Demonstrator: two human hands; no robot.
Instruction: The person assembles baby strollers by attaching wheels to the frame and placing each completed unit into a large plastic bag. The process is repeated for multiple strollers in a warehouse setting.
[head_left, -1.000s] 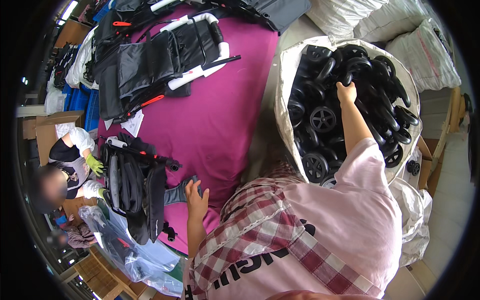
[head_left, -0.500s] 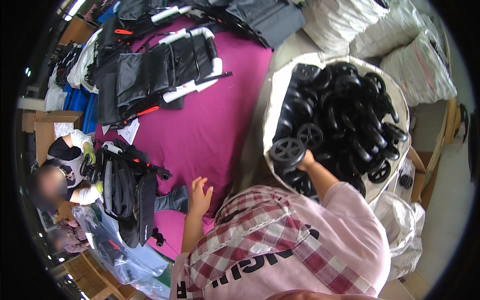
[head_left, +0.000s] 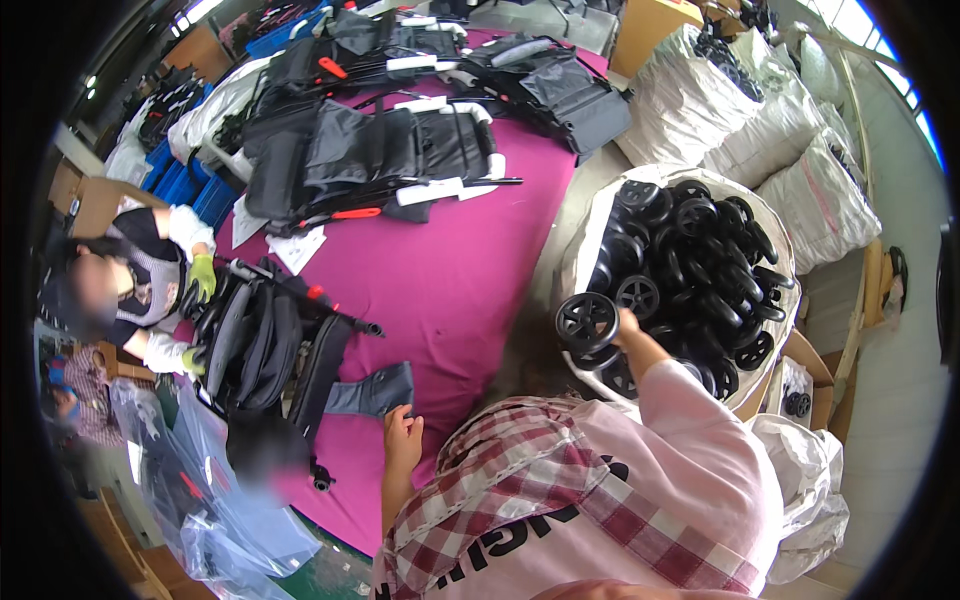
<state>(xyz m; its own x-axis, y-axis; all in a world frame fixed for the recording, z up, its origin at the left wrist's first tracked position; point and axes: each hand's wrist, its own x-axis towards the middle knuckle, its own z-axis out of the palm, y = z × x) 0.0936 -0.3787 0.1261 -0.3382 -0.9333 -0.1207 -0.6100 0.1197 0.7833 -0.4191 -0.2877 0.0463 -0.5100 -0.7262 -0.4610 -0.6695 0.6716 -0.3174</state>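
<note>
My right hand (head_left: 628, 329) is closed on a black spoked wheel (head_left: 587, 321) at the near left rim of a large white sack (head_left: 577, 243). The sack is heaped with similar black wheels (head_left: 690, 262). Part of my right hand's fingers is hidden behind the held wheel. Over the magenta-covered table (head_left: 450, 270), my left hand (head_left: 402, 438) has its fingers loosely bent, with nothing visible in them. Its fingertips are at the edge of a dark grey fabric flap (head_left: 374, 391); whether they touch it I cannot tell. That flap extends from a folded black stroller (head_left: 262, 345).
Across the table, a co-worker's yellow-green gloved hands (head_left: 203, 277) are on the stroller. More folded stroller frames (head_left: 375, 150) lie at the far side. Full white sacks (head_left: 685, 100) stand behind the wheels. Clear plastic sheeting (head_left: 205, 490) hangs at the left.
The view has shifted. My left hand's fingers, spread before, are now bent and closer to the fabric flap. The wheel in my right hand has tilted, showing its spoked face more fully.
</note>
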